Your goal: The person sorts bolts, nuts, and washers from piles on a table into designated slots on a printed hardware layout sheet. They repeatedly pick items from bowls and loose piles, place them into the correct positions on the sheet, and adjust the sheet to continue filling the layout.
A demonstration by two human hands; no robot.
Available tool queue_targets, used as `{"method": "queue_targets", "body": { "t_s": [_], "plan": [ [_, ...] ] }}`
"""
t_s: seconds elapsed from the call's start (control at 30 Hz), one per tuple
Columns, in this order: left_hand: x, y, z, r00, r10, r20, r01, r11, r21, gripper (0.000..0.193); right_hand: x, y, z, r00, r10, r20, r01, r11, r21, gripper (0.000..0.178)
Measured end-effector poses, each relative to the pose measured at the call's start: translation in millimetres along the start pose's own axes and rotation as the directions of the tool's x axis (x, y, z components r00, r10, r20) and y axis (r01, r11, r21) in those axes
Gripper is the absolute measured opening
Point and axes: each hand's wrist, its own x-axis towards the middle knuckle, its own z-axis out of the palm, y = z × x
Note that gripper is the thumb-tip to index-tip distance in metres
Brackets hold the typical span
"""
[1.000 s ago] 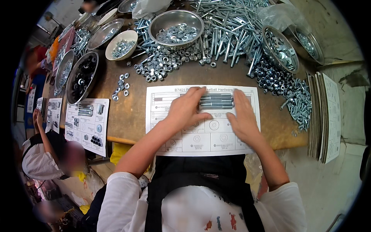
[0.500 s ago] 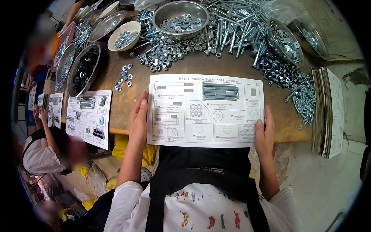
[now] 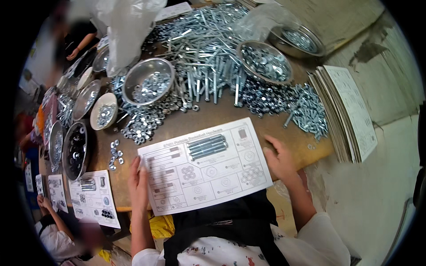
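Note:
A white printed parts card (image 3: 213,170) lies tilted at the table's near edge, its right side higher. Several long silver bolts (image 3: 207,147) lie together in one of its upper boxes. Other boxes show drawings of bolts, nuts and washers. My left hand (image 3: 138,184) grips the card's left edge, thumb along the border. Beside the right edge is my right hand (image 3: 282,159), its fingers stretched out and thumb apart, with nothing seen in it.
Loose bolts (image 3: 208,66) and nuts (image 3: 144,122) heap beyond the card. Washers fill a steel bowl (image 3: 132,88) and another bowl (image 3: 242,51). Stacked cards (image 3: 350,111) stand at the right. Leftward, a co-worker's hand (image 3: 44,203) is near more cards (image 3: 95,199).
The view has turned, so the card now appears tilted. My right hand has come off the card's right edge and its fingers have spread; my left still holds on.

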Motion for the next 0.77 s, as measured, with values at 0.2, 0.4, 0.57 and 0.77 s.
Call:
{"method": "queue_targets", "body": {
  "t_s": [0.2, 0.4, 0.57, 0.77],
  "plan": [
    [49.7, 33.5, 35.2, 0.938, 0.347, -0.009, -0.327, 0.891, 0.317, 0.033, 33.6, -19.1, -0.5, 1.0, -0.023, -0.01, 0.025, 0.988, 0.153, 0.031],
    [165.2, 23.3, -6.5, 0.747, 0.659, -0.086, -0.405, 0.555, 0.727, 0.027, 35.5, -45.3, 26.8, 0.994, -0.088, 0.072, 0.068, 0.968, 0.241, 0.022],
    [210.6, 30.3, -8.8, 0.882, 0.436, 0.181, -0.277, 0.169, 0.946, 0.016, 28.7, -56.0, 32.9, 0.99, -0.107, 0.093, 0.083, 0.969, 0.234, 0.021],
    [230.3, 26.6, -2.1, 0.897, 0.319, 0.305, -0.283, -0.115, 0.952, 0.015, 18.4, -37.5, 33.3, 0.996, -0.034, 0.088, 0.008, 0.959, 0.282, 0.021]
  ]
}}
